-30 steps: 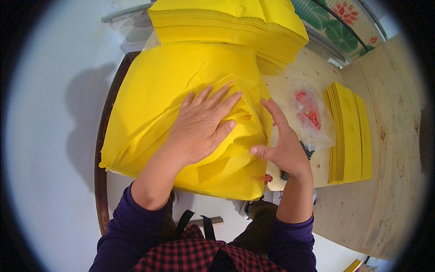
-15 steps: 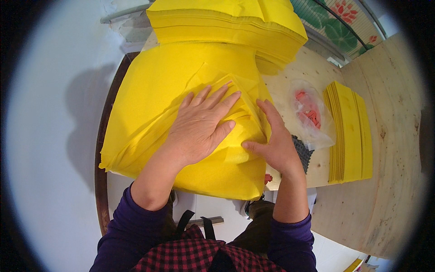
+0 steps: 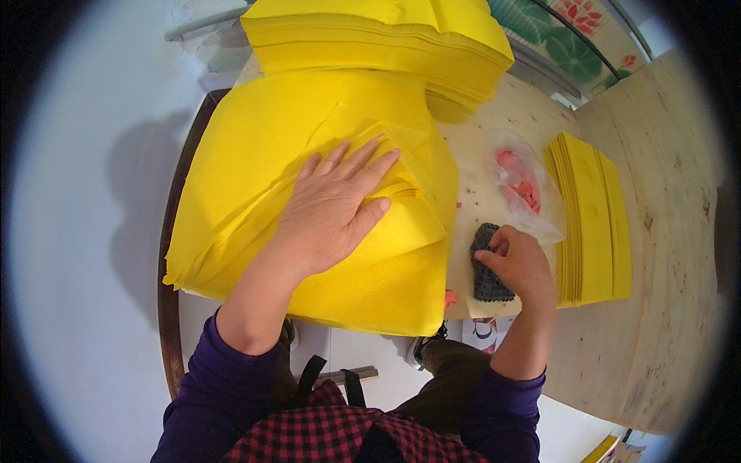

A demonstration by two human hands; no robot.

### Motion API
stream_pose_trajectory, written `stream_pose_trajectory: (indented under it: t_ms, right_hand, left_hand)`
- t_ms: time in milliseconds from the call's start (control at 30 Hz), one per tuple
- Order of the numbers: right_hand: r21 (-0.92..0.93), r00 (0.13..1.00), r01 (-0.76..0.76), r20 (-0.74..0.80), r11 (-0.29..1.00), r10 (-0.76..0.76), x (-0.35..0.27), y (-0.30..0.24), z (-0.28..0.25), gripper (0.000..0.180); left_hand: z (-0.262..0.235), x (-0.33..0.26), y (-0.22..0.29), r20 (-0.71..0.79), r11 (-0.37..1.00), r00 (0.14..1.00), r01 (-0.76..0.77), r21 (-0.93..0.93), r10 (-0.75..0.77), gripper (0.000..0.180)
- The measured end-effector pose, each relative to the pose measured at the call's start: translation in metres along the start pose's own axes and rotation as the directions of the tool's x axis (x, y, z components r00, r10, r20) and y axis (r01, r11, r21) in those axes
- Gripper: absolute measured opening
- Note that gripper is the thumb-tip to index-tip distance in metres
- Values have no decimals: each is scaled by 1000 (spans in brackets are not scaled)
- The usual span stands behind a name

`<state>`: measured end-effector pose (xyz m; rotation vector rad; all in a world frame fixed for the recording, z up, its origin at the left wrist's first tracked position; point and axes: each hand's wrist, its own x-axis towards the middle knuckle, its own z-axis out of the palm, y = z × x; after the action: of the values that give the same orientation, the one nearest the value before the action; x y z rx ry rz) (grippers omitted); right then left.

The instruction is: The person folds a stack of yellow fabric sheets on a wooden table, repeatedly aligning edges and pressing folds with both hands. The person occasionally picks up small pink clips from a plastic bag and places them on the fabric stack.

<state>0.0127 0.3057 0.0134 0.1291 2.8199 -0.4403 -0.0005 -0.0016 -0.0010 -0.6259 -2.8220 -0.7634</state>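
Note:
My left hand (image 3: 328,208) lies flat, fingers spread, on a wide pile of thin yellow fabric-like sheets (image 3: 255,147). Beneath it, several sheets are folded over at a slant, and a small reddish bit shows by its fingertips. To the right of the pile, my right hand (image 3: 519,261) is closed, thumb and curled fingers at the upper part of a dark grey, rough-textured oblong pad (image 3: 491,285). How firmly the fingers grip it is hard to see. The pad is on or just over the pale wooden tabletop (image 3: 471,147).
A clear plastic bag (image 3: 525,185) with red pieces lies beyond my right hand. Folded yellow sheets (image 3: 590,220) lean by the wooden side panel (image 3: 664,231). A thick yellow stack (image 3: 370,46) rises at the back. A small red piece (image 3: 451,298) is near the front edge.
My right hand has left the yellow pile's right edge, moved right and curled its fingers at the grey pad. My left hand stays flat on the sheets.

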Motion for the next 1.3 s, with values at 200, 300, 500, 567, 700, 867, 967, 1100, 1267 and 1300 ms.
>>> stream_pose_trajectory:
  t_ms: [200,300,500,567,700,867,967,1100,1267,1300]
  right_hand:
    - [-135,965,170,-178,976,-192,8,17,30,14]
    - [-135,974,153,-148,979,-172,14,25,33,17]
    - [-60,959,157,-230,986,-167,17,28,42,24]
    - [-32,958,157,-238,987,-160,17,31,43,23]
    - [8,944,208,-263,978,-199,10,38,41,17]
    - [88,942,214,-282,973,-182,5,37,37,18]
    - [92,978,71,-200,993,-51,4,30,32,20]
    - [173,981,6,-190,985,27,-1,20,24,23]
    - [522,946,208,-322,827,-35,-1,-3,20,29]
    - [571,932,284,-354,770,-81,2,-14,25,32]
  left_hand:
    - [-1,-2,1,7,1000,1000,8,2,-8,57]
    - [-1,0,1,7,1000,1000,4,7,-4,57]
    - [-2,0,1,36,1000,999,18,-16,-18,60]
    - [-2,0,1,36,1000,999,18,-17,-17,60]
    - [-1,0,1,37,1000,999,18,-14,-18,60]
    - [0,0,1,26,1000,1000,10,-12,-10,59]
    - [0,-1,2,8,1000,1000,2,3,-2,57]
    - [1,-1,2,13,1000,1000,6,9,-6,57]
    - [2,-2,2,1,1000,1000,1,29,-1,57]
    - [2,-2,2,0,1000,1000,0,28,0,57]
